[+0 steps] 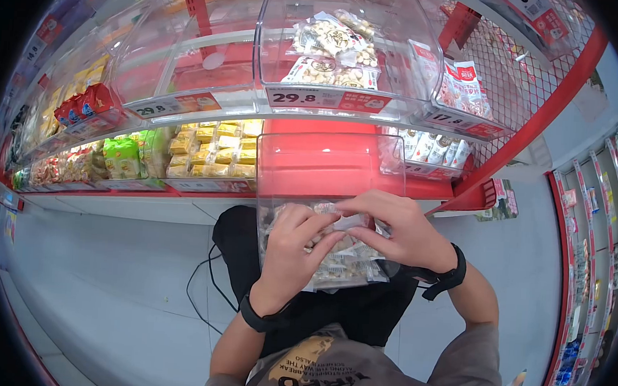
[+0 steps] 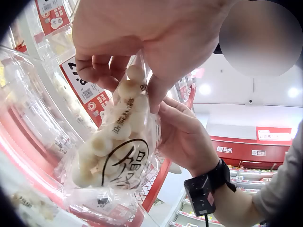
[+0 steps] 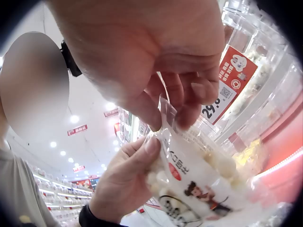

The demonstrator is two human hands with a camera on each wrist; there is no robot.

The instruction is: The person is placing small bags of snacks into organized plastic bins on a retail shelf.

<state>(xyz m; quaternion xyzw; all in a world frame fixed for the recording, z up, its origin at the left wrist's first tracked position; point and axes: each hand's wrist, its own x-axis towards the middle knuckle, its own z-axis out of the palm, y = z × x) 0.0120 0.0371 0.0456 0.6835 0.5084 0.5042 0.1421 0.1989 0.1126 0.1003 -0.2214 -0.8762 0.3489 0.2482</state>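
A: Shown in the left wrist view, at which step?

B: Judged as working at the top edge of a bag (image 2: 123,156) filled with pale round pieces (image 2: 94,145); probably called next for steady pinches and a careful parting or smoothing of that edge. Hung directly below the left hand (image 2: 147,40), clamped by thumb and finger at the upper end.

A: And in the right wrist view?

B: Was pinched likewise at the clear top edge, between thumb and fingers of the right hand (image 3: 151,52).

A: Located where, in the head view?

B: Lay between both hands, above a clear bin (image 1: 318,155) of other packets (image 1: 350,270), over black trousers (image 1: 237,242).
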